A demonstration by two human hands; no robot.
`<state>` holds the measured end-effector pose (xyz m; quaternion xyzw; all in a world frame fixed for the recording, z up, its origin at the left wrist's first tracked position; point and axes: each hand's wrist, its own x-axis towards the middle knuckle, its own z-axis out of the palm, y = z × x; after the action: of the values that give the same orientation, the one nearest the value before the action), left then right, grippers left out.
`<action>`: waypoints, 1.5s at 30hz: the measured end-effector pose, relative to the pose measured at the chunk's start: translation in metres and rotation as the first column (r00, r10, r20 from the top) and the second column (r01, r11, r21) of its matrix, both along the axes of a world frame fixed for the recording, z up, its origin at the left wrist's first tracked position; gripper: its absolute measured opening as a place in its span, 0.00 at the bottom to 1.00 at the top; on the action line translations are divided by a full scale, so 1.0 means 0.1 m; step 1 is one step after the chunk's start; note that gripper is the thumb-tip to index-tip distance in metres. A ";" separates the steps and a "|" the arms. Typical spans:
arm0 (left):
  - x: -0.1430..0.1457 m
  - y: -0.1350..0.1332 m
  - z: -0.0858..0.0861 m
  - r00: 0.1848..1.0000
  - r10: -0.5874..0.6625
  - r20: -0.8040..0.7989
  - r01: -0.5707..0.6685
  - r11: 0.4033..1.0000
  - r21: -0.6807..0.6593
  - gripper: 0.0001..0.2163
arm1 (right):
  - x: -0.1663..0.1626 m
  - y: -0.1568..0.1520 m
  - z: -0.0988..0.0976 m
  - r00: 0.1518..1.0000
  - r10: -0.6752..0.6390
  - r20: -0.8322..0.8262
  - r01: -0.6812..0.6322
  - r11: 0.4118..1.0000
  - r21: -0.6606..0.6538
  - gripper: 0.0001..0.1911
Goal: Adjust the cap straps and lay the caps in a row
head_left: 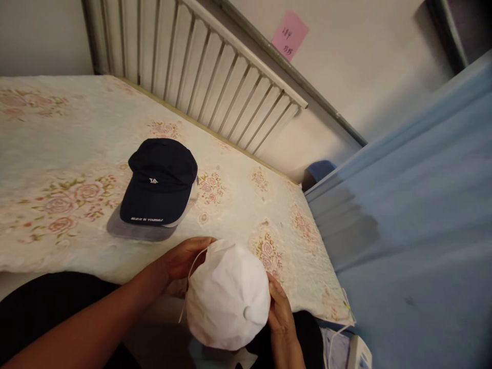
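Note:
Between my two hands is a white cap [228, 297], its rounded crown and top button facing up toward me. My left hand [188, 259] grips its far left edge, where a thin white cord hangs down. On the right side, my right hand [281, 307] holds the rim with the thumb along the outside; the fingertips beneath are hidden. Beyond my left hand, a dark navy cap [163, 177] with a small white logo and lettering on its brim lies on the floral bedspread [234, 205]. A grey cap brim [142, 231] sticks out from under it.
A metal bed rail [215, 66] runs along the wall, with a pink note [290, 35] above it. A blue curtain [403, 230] hangs at the right. A blue object [321, 170] sits by the bed's far corner. A white box with a cable [360, 352] stands at lower right.

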<state>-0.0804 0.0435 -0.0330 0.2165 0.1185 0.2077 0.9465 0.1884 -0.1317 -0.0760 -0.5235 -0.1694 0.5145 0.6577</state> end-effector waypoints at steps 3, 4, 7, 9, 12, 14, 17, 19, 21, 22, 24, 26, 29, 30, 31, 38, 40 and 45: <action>0.01 0.01 -0.02 1.000 0.002 -0.012 -0.002 1.000 -0.027 0.10 | -0.01 0.00 -0.01 1.000 -0.006 0.001 0.006 1.000 -0.011 0.20; 0.01 0.02 -0.03 1.000 0.012 -0.012 -0.013 0.999 -0.037 0.10 | -0.02 0.01 -0.01 1.000 -0.003 0.000 0.003 1.000 -0.015 0.20; 0.03 0.05 -0.09 1.000 0.030 -0.007 -0.030 0.996 -0.082 0.11 | -0.02 0.03 0.00 1.000 0.003 -0.003 -0.003 1.000 -0.027 0.19; 0.04 0.08 -0.13 1.000 0.016 -0.011 -0.018 0.991 -0.132 0.13 | -0.02 0.04 0.02 1.000 -0.006 0.006 0.006 0.999 -0.041 0.18; 0.04 0.12 -0.19 0.999 -0.016 -0.042 0.007 0.979 -0.203 0.16 | -0.02 0.06 0.06 1.000 -0.008 0.029 0.010 0.999 -0.047 0.17; 0.05 0.14 -0.23 0.998 -0.027 -0.061 0.012 0.973 -0.230 0.19 | -0.03 0.07 0.09 1.000 0.006 0.025 -0.005 1.000 -0.029 0.18; 0.06 0.17 -0.28 0.997 -0.017 -0.082 -0.004 0.969 -0.246 0.24 | -0.06 0.09 0.13 0.999 0.026 -0.025 -0.025 1.000 0.013 0.21; 0.07 0.18 -0.28 0.994 0.023 -0.109 -0.048 0.971 -0.234 0.26 | -0.08 0.10 0.16 0.997 0.039 -0.065 -0.036 0.998 0.046 0.21; 0.08 0.19 -0.27 0.989 0.071 -0.133 -0.097 0.976 -0.198 0.27 | -0.09 0.11 0.17 0.994 0.062 -0.094 -0.055 0.995 0.083 0.21; 0.08 0.19 -0.26 0.986 0.093 -0.142 -0.117 0.978 -0.174 0.27 | -0.09 0.12 0.17 0.992 0.074 -0.101 -0.064 0.993 0.101 0.21; 0.09 0.20 -0.26 0.981 0.128 -0.146 -0.147 0.980 -0.131 0.27 | -0.08 0.15 0.16 0.992 0.072 -0.103 -0.058 0.989 0.133 0.22; 0.10 0.21 -0.28 0.980 0.146 -0.133 -0.161 0.981 -0.107 0.25 | -0.04 0.20 0.15 0.995 0.022 -0.102 -0.007 0.989 0.146 0.23; 0.11 0.25 -0.33 0.985 0.129 -0.112 -0.143 0.983 -0.119 0.23 | 0.08 0.30 0.11 0.991 -0.089 -0.105 0.103 0.984 0.146 0.20; 0.11 0.26 -0.34 0.985 0.123 -0.122 -0.138 0.982 -0.130 0.23 | 0.13 0.35 0.11 0.988 -0.116 -0.104 0.132 0.979 0.155 0.20; 0.11 0.27 -0.36 0.983 0.119 -0.140 -0.139 0.980 -0.141 0.23 | 0.18 0.39 0.10 0.985 -0.138 -0.104 0.154 0.974 0.166 0.19; 0.12 0.30 -0.34 0.963 0.124 -0.241 -0.163 0.975 -0.150 0.18 | 0.57 0.83 0.16 0.954 -0.280 -0.106 0.298 0.924 0.239 0.17; 0.12 0.31 -0.33 0.962 0.120 -0.245 -0.159 0.976 -0.148 0.17 | 0.66 0.95 0.18 0.948 -0.298 -0.115 0.318 0.912 0.260 0.17; 0.14 0.33 -0.38 0.975 0.088 -0.204 -0.120 0.981 -0.151 0.13 | 0.73 1.05 0.22 0.927 -0.351 -0.131 0.374 0.893 0.251 0.14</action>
<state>-0.0668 0.0769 -0.0708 0.1516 0.2391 0.2245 0.9324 0.2616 -0.0265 -0.0544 -0.4291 -0.1102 0.3759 0.8139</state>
